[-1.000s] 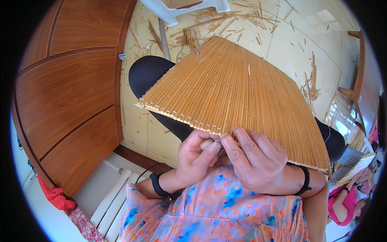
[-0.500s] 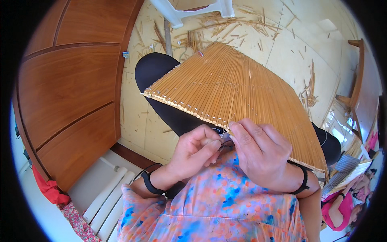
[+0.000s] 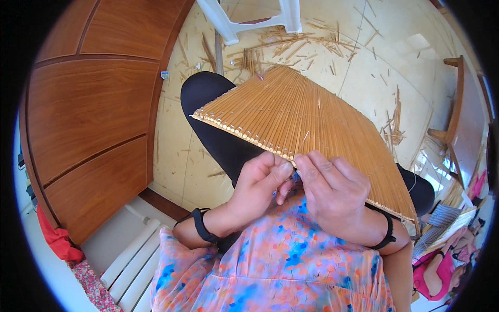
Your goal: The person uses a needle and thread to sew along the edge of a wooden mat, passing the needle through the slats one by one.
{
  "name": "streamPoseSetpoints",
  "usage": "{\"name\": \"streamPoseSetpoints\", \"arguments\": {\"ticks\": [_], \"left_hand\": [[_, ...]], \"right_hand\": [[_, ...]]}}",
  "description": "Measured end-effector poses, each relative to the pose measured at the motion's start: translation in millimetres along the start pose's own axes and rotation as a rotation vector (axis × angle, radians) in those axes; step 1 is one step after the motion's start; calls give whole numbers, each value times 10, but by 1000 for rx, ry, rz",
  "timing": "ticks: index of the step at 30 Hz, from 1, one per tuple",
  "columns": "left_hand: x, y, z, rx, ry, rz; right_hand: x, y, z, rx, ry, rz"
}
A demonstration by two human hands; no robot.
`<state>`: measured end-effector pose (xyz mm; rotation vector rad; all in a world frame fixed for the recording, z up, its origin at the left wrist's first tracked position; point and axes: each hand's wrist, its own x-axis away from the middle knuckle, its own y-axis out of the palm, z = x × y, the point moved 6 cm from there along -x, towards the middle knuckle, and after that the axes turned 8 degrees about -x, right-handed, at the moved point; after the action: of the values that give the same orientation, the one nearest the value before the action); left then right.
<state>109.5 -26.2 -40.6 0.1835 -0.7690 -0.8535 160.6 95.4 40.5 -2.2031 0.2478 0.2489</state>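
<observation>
Since the stick mat lies over both knees, maybe to keep it steady, its near edge meets the hands | left hand: narrow, pinching there, cannot tell what | right hand: narrow, pinching the edge | brown cabinet, left, blocks that side | white stool, far | straw bits, far right

The person's left leg and right leg, both in black, carry a panel of slender tan stalks; its left corner lies near the left leg's outer edge, and the right knee shows beyond its right edge. Below is a pale tiled floor. Toward the floor's far edge lie a scatter of straw pieces and a grey pole, near a white stool. Another straw heap lies nearer the floor's right edge; loose bits dot its left edge.
</observation>
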Motion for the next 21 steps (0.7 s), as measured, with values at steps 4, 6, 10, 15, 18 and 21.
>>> {"name": "streamPoseSetpoints", "arguments": {"ticks": [4,6,10,15,18,21], "left_hand": [[-103,100,164,7,35,22],[-93,126,437,-316,72,53],[315,-77,1028,-1116,778,550],[168,45,1465,-1458,1033,640],[-75,15,1227,-1522,882,317],[-60,322,1057,-1550,1134,265]], "right_hand": [[-20,-91,32,8,56,33],[-39,-166,67,47,38,29],[-154,-465,184,119,4,-25],[-99,-823,480,158,-86,71],[-47,-984,616,204,-147,37],[94,-1183,819,187,-175,-36]]}}
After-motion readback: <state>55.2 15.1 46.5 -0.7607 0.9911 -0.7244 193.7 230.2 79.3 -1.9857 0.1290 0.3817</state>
